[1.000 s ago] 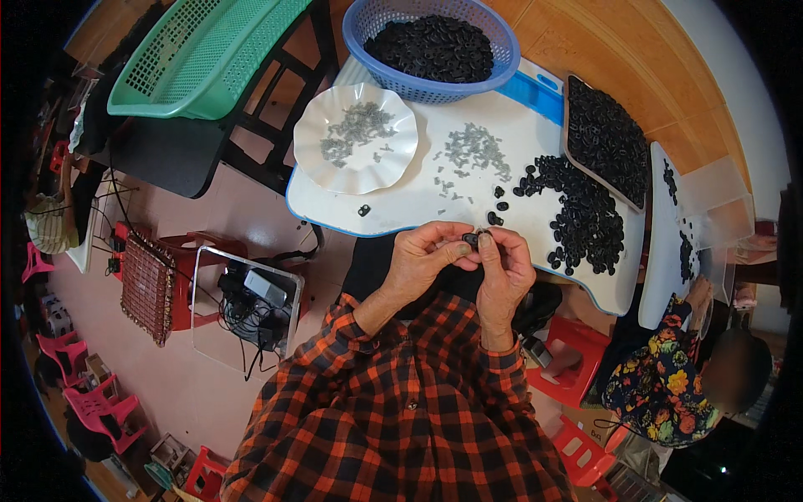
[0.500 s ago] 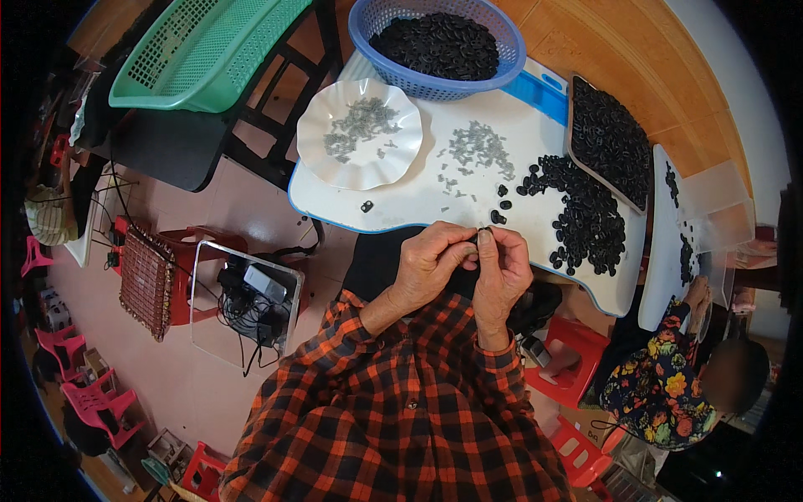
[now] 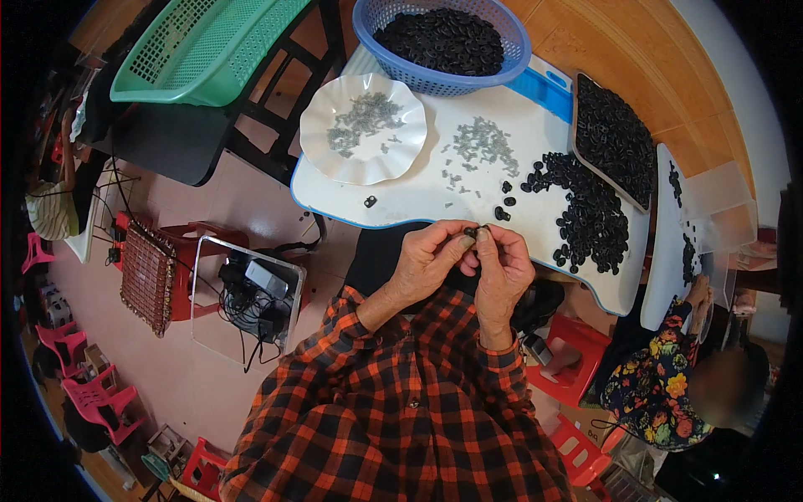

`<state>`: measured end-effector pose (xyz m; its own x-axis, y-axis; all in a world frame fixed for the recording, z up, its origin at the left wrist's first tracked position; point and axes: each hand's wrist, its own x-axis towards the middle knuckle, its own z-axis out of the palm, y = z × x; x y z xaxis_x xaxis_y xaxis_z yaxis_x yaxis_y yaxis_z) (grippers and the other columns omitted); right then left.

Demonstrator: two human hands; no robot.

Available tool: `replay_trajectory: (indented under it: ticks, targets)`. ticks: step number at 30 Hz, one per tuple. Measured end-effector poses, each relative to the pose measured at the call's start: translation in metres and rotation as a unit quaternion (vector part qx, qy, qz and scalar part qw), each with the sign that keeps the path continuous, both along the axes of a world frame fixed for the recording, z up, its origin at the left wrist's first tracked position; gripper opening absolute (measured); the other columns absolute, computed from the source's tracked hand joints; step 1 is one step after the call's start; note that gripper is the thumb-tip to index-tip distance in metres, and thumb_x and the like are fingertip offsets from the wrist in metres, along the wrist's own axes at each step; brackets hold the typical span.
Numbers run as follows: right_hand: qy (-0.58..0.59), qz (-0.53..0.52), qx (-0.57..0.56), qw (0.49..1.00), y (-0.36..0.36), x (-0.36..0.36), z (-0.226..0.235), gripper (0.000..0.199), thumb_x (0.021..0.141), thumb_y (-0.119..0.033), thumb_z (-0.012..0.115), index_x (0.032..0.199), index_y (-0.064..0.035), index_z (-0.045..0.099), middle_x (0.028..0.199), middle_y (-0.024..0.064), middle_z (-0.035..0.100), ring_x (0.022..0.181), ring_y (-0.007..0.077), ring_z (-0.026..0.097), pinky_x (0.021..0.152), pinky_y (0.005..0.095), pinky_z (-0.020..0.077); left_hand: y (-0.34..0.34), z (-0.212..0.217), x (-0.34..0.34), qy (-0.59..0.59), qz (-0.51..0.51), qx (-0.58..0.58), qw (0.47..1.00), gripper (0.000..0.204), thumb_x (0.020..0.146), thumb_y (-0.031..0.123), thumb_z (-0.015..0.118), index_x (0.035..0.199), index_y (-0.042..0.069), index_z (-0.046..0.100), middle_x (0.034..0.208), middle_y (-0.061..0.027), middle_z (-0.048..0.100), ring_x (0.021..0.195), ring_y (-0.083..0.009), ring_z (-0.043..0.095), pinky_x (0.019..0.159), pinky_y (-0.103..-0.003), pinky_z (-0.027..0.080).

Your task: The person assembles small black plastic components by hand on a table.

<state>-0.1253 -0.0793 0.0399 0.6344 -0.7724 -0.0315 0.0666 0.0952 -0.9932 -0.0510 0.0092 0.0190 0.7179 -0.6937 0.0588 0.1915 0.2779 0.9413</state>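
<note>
I pinch a small black part between the fingertips of my left hand and right hand. It sits at the table edge, near the black pile.

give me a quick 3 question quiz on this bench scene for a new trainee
1. True or false: the blue basket holds small black parts.
2. What lies in the white scalloped plate? A) grey parts B) black parts C) nothing
3. Fill in: the left hand and right hand pinch one small ___ part between their fingers.

Key: 1 true; 2 A; 3 black (dark).
</note>
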Motion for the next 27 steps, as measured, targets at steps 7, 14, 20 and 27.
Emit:
replay_trajectory:
  ticks: [7, 14, 20, 27]
  targets:
    - [-0.002, -0.027, -0.102, 0.994, 0.0, 0.003, 0.005, 0.008, 0.088, -0.003, 0.061, 0.094, 0.0006, 0.057, 0.077, 0.0014, 0.06, 0.064, 0.0041, 0.053, 0.054, 0.0175, 0.0439, -0.002, -0.008, 0.001, -0.096, 0.031, 0.026, 0.995, 0.014, 0.091, 0.002, 0.054, 0.101, -0.005, 0.059, 0.084, -0.0088, 0.059, 0.065, -0.0123, 0.063, 0.056, -0.022, 0.051]
    - [0.001, -0.011, -0.141, 0.99, -0.005, 0.002, -0.006, 0.008, 0.088, -0.003, 0.061, 0.094, -0.0003, 0.057, 0.077, 0.0012, 0.06, 0.062, 0.0039, 0.053, 0.054, 0.0174, 0.0444, 0.001, -0.005, 0.004, -0.187, -0.018, 0.081, 0.979, 0.013, 0.09, 0.0, 0.054, 0.1, -0.006, 0.059, 0.084, -0.0089, 0.06, 0.067, -0.0127, 0.063, 0.058, -0.022, 0.052]
    - [0.023, -0.02, -0.085, 0.996, -0.003, 0.003, 0.001, 0.007, 0.088, -0.004, 0.061, 0.094, -0.0008, 0.057, 0.072, -0.0007, 0.058, 0.056, 0.0017, 0.05, 0.046, 0.0157, 0.0415, -0.002, -0.009, -0.004, -0.022, -0.013, 0.018, 0.999, 0.021, 0.089, -0.001, 0.057, 0.11, -0.002, 0.058, 0.084, -0.0033, 0.06, 0.07, -0.0074, 0.06, 0.062, -0.021, 0.051]
    - [0.035, -0.019, -0.05, 0.998, -0.003, 0.002, -0.002, 0.008, 0.088, -0.005, 0.061, 0.094, 0.0001, 0.059, 0.074, 0.0009, 0.061, 0.057, 0.0018, 0.052, 0.049, 0.015, 0.0427, -0.001, -0.018, -0.004, 0.071, -0.041, -0.041, 0.996, 0.031, 0.087, -0.002, 0.059, 0.118, -0.001, 0.053, 0.092, -0.0047, 0.061, 0.077, -0.0088, 0.062, 0.064, -0.021, 0.052]
